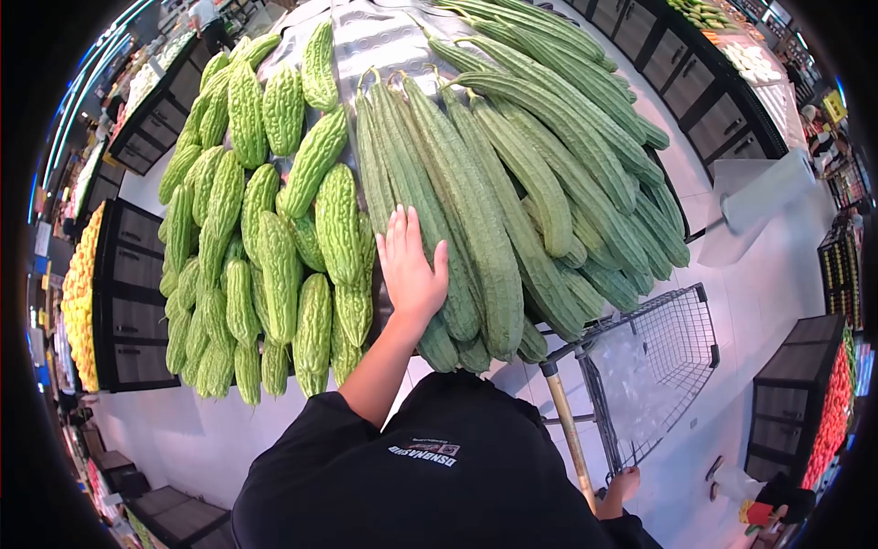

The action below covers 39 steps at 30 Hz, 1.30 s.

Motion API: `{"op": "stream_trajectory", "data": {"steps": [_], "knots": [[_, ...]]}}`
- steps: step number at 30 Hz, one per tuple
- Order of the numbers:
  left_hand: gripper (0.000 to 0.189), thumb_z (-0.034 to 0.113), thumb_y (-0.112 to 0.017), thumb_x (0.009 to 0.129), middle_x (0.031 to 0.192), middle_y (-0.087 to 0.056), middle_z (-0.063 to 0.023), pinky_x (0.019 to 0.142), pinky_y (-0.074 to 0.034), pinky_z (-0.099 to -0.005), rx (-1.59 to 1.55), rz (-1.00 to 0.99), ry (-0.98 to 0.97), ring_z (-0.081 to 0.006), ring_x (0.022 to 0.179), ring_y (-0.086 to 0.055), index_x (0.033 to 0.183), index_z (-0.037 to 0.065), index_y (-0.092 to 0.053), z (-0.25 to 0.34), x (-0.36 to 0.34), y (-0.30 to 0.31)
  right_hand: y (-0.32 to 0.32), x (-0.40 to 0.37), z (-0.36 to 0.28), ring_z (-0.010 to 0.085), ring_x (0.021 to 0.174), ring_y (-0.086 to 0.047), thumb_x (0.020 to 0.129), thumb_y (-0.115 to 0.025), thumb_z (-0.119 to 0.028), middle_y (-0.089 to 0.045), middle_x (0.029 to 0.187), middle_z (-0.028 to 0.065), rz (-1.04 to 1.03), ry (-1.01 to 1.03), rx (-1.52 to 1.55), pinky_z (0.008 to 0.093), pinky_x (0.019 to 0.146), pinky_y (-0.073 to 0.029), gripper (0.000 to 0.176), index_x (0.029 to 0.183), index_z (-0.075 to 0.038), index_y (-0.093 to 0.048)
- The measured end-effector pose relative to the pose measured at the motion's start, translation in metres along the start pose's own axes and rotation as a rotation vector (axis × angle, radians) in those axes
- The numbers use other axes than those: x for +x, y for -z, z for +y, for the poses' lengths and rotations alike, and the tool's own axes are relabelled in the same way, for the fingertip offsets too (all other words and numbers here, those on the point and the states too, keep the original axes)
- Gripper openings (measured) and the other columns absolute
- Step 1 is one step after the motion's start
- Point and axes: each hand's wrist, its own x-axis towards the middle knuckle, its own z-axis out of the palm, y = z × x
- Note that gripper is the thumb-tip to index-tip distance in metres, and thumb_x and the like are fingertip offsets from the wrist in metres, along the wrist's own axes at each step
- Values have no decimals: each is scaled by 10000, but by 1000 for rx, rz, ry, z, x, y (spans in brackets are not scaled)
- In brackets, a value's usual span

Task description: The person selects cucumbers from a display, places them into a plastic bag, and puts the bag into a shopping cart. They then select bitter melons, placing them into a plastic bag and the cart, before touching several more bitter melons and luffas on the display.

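My left hand (pixel 411 270) lies flat, fingers extended, on a long ridged luffa (pixel 425 206). Beside it, to the left, bitter melons (pixel 279 261) with bumpy light-green skin are heaped. More luffas (pixel 558 174) fan out to the right on the same display. Low at my right side, my right hand (pixel 623 485) is closed at the edge of a wire shopping cart (pixel 684 334), with its fingers partly hidden. Clear plastic (pixel 617 366) lies inside the cart. The cart's tan handle bar (pixel 567 430) runs alongside my body.
A roll of clear plastic bags (pixel 768 190) stands right of the display. Dark produce stands surround the aisle, one with orange fruit (pixel 82 297) and another with red produce (pixel 826 416). Another person (pixel 777 501) is at the lower right, and one more (pixel 208 23) at the far upper left.
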Motion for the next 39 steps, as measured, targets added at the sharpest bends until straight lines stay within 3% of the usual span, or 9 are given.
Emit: {"op": "stream_trajectory", "data": {"steps": [6,13,21,24,26,30,32,35,39], "knots": [[699,319,-593,936,1555,-348,-216,1216,-153,-521,15,12,8,-352,1460,-302,1496,-17,-345,0,0,-2,13,1,-5,391,894,-655,914,-564,-197,-689,930,169,-140,-60,-6,521,734,-512,159,954,-87,-672],[664,237,-639,911,1520,-402,-226,1205,-194,-518,-8,90,-11,-365,1420,-370,1468,-19,-386,2,-1,-4,19,4,-16,394,899,-651,915,-556,-205,-676,974,178,-74,-94,6,515,741,-515,170,968,-96,-675],[617,206,-635,934,1538,-382,-230,1199,-227,-512,7,154,12,-370,1414,-381,1459,-22,-403,8,-3,-7,12,30,-5,385,855,-663,894,-553,-250,-692,880,165,-56,-83,76,518,716,-518,211,929,-99,-696],[611,150,-629,930,1543,-358,-250,1200,-227,-499,27,215,9,-384,1427,-354,1465,-24,-390,55,-12,0,23,39,-9,384,842,-659,887,-556,-253,-676,867,165,-22,-84,73,507,713,-523,206,923,-108,-699],[576,81,-621,915,1519,-392,-253,1190,-256,-460,-189,254,-125,-373,1414,-382,1440,-34,-416,118,-27,5,17,52,0,384,836,-655,879,-566,-253,-671,875,167,-15,-84,103,501,715,-526,196,921,-116,-701],[413,52,-676,822,1259,-619,-174,968,-486,-422,-648,-252,-364,-293,1084,-632,1229,25,-605,232,-94,-31,17,80,6,355,824,-673,853,-594,-232,-679,857,156,4,-56,77,478,696,-539,162,887,-129,-714],[373,96,-683,846,1232,-627,-164,958,-495,-430,-570,-562,-660,-332,1161,-594,1212,49,-629,268,-129,-55,18,95,9,349,822,-673,852,-597,-236,-680,858,152,-9,-36,85,474,699,-542,161,885,-132,-714],[439,258,-697,849,1221,-619,-141,890,-526,-458,-339,-579,-766,-333,1083,-621,1233,56,-633,261,-178,-118,12,119,18,350,828,-677,857,-596,-246,-689,863,151,-18,-39,136,478,708,-545,165,894,-141,-719],[548,342,-664,882,1245,-610,-153,895,-533,-468,69,-877,-558,-360,1108,-624,1348,74,-555,270,-194,-132,17,136,18,349,837,-679,855,-593,-267,-712,876,158,-44,-89,201,484,718,-548,195,926,-157,-736]]}}
